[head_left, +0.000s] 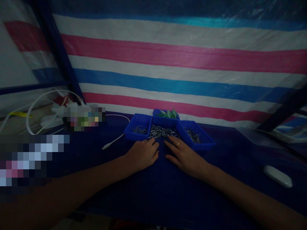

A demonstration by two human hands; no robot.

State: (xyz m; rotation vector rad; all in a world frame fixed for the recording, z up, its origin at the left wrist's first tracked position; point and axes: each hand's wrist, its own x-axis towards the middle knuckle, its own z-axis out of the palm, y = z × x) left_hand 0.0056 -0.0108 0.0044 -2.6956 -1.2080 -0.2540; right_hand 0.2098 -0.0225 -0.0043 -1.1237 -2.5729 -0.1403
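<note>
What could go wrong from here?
1. Spill: the loose metal pieces lie right at both hands' fingertips with no wall in front, so a sweep by the left hand or right hand might scatter them.
2. Bump: the right hand is close beside the right bin; a knock could shift it.
3. Snag: the white cable lies beside the left bin and might catch the left forearm.

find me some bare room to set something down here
Free: table between the forearms, and between the right tray and white object. Crowded: beyond the left hand and right hand, where metal pins lie among blue trays.
</note>
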